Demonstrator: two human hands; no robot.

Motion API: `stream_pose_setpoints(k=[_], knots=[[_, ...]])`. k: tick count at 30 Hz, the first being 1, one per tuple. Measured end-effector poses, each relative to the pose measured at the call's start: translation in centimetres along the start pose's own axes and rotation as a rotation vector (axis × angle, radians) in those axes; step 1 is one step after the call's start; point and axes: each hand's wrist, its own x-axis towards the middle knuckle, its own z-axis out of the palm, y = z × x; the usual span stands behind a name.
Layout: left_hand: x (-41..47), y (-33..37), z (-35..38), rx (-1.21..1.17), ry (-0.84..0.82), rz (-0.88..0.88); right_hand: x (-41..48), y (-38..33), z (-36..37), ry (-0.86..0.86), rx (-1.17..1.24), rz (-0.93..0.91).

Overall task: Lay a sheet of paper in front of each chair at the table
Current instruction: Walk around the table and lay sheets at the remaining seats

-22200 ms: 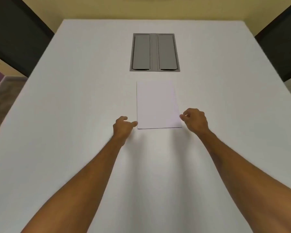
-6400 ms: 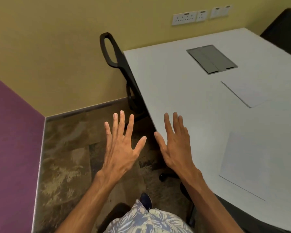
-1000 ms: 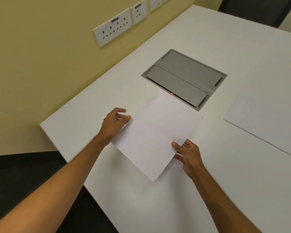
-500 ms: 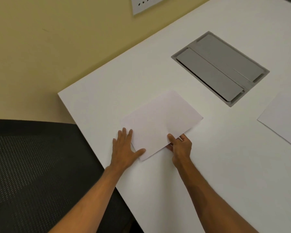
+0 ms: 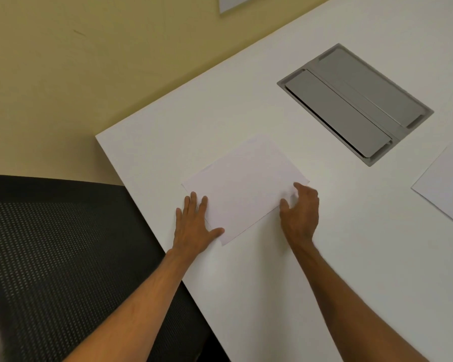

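A white sheet of paper (image 5: 243, 184) lies flat on the white table (image 5: 272, 270), near the table's left edge and in front of a black mesh chair (image 5: 58, 257). My left hand (image 5: 195, 227) rests flat with fingers spread on the sheet's near left corner. My right hand (image 5: 301, 210) sits at the sheet's right corner, fingers loosely curled and touching its edge. A second sheet (image 5: 447, 186) lies at the right edge of the view.
A grey cable hatch (image 5: 353, 100) with two flaps is set into the table beyond the sheet. A yellow wall (image 5: 89, 61) runs behind the table, with a white socket plate (image 5: 233, 2) at the top edge.
The sheet went from held above the table to lying flat by the chair. My left hand stays pressed on its corner; my right hand has let go of the edge and slid right.
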Motion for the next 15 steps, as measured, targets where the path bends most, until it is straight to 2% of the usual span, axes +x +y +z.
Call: stream_pose_setpoints(k=[3,6,15], knots=[[-0.1,-0.1,-0.1,-0.071,0.006,-0.003,1.6,0.7,-0.5,-0.216,-0.255,-0.221],[-0.1,-0.2,-0.1,-0.091,-0.003,-0.006,2.6,1.1,-0.5,-0.339,-0.448,-0.307],[-0.2,-0.6,-0.4,-0.136,-0.012,-0.013,2.7,1.5,-0.3,-0.374,-0.588,-0.351]])
